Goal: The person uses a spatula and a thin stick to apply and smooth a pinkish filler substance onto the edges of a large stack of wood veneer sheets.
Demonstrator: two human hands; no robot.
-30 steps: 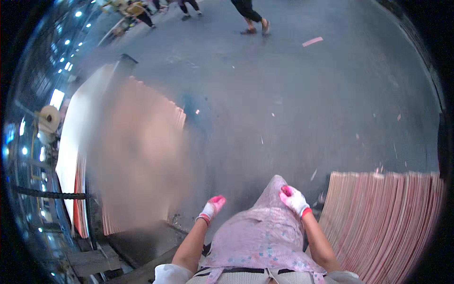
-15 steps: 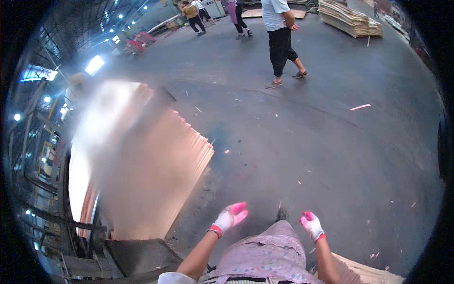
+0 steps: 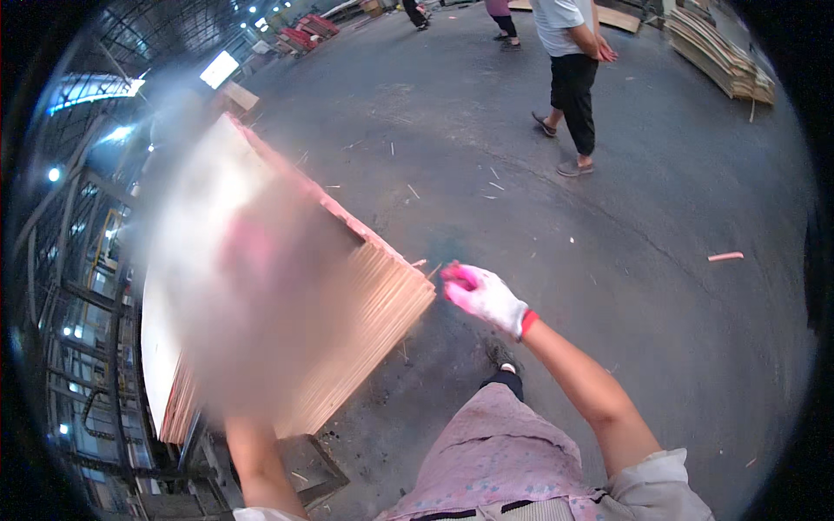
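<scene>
A thick stack of thin wood veneer sheets [image 3: 382,321] stands at my left, its layered edges toward me and its top partly lost in a large blur. My left forearm reaches up over the stack's near side. A pink smear in the blur appears to be my left hand [image 3: 248,245]; its fingers cannot be made out. Just off the stack's right corner is my right hand [image 3: 486,297], in a white glove with pink fingers and a red cuff. Its fingers are bent and somewhat apart, with nothing seen in them. A thin splinter sticks out by that corner.
A person in a white shirt and black trousers [image 3: 573,100] stands on the grey floor ahead, hands clasped behind. Other people's legs show farther back. Another veneer pile [image 3: 721,56] lies at the far right. Dark metal framework [image 3: 113,347] borders the left. Wood slivers litter the floor.
Both my hands have moved from in front of my apron to the stack: the left into the blur over it, the right up to its corner. The view has turned left.
</scene>
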